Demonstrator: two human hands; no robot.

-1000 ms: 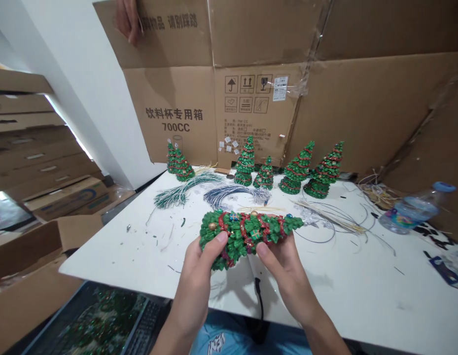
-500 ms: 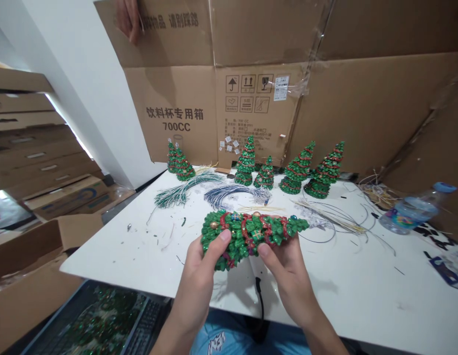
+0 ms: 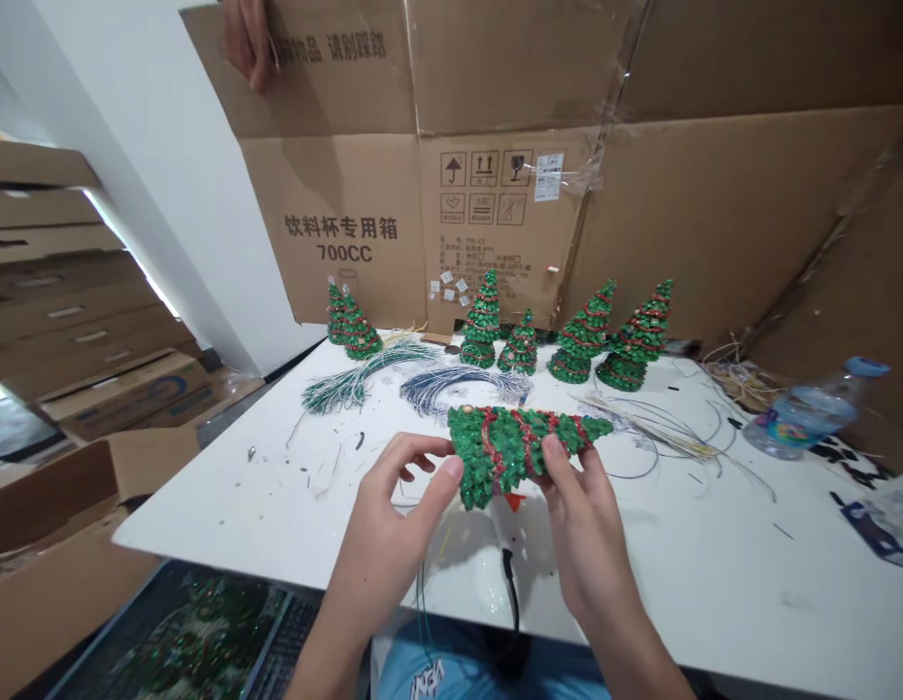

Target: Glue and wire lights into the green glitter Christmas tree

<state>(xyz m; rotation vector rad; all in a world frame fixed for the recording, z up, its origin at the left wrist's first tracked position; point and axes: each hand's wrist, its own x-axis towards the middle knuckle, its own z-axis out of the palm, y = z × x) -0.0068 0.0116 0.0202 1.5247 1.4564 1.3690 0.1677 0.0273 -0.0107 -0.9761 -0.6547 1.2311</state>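
Observation:
A green model Christmas tree [image 3: 495,452] with red garlands lies sideways above the table, its tip pointing right. My right hand [image 3: 578,506] grips it near the middle and upper part, thumb in front. At the wide base on the left, my left hand [image 3: 399,506] has its thumb and fingertips against the rim, loosely curled. Below the tree is a white tool [image 3: 501,525] with a black cord, partly hidden; a small orange-red piece [image 3: 515,502] shows beside it. Thin green wires [image 3: 422,603] hang down by my left wrist.
Several similar trees [image 3: 482,321] stand along the back. Before them lie a green wire bundle [image 3: 341,389], a blue-white wire bundle [image 3: 443,384] and loose wires [image 3: 655,428]. A water bottle [image 3: 808,413] is at right. Cardboard [image 3: 334,175] walls the back; another person's hand [image 3: 247,44] holds its top.
The tree has turned about its length and shifted slightly right. My left hand has slid off its front to the base rim. Green wires now show below my left hand.

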